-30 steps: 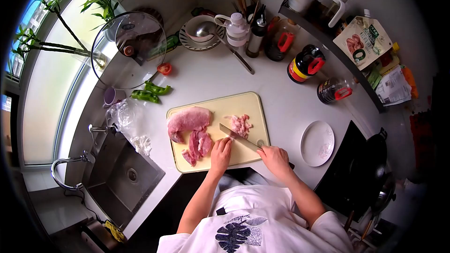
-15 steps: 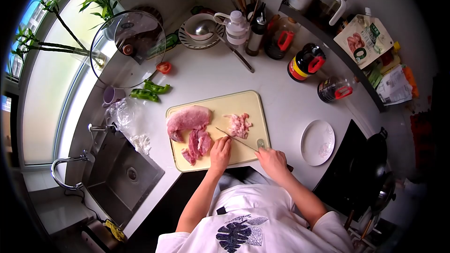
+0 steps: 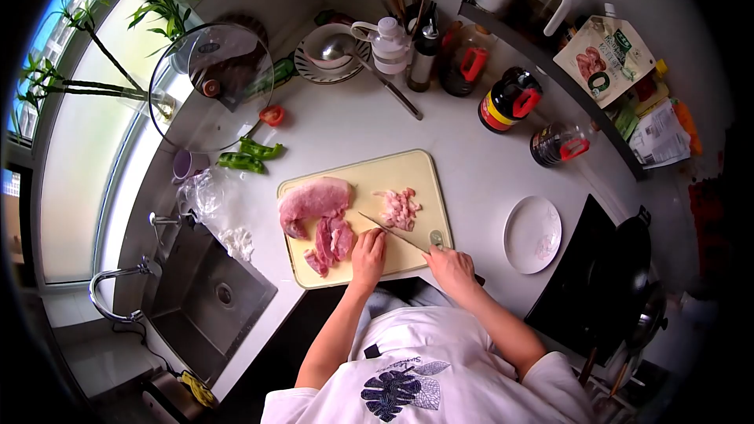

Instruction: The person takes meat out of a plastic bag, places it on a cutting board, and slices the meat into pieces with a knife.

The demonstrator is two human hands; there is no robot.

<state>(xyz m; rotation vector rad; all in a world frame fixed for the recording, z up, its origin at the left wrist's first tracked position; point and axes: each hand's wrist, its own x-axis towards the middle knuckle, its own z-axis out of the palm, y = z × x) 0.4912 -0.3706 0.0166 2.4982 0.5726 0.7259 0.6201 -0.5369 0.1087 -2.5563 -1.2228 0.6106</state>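
Note:
On a cream cutting board (image 3: pixel 400 166) lie a large piece of pink meat (image 3: pixel 316 202), smaller strips of meat (image 3: pixel 333 242) and a pile of chopped meat (image 3: pixel 400 209). My right hand (image 3: pixel 452 267) is closed round the handle of a knife (image 3: pixel 397 235), whose blade slants up and left over the board, below the chopped pile. My left hand (image 3: pixel 367 254) rests at the board's lower middle, fingers bent together beside the blade. Whatever lies under its fingertips is mostly hidden.
A sink (image 3: pixel 212 298) is at left, near a plastic bag (image 3: pixel 212 198). Green peppers (image 3: pixel 242 162), a tomato half (image 3: pixel 272 115) and a glass lid (image 3: pixel 210 86) sit behind. Sauce bottles (image 3: pixel 506 102) stand at back right. A white plate (image 3: pixel 532 235) lies right, beside a black stove (image 3: pixel 577 275).
The knife blade has turned from showing its flat side to nearly edge-on, and its tip has shifted slightly left. My right hand has moved a little left and down. The left hand has barely moved.

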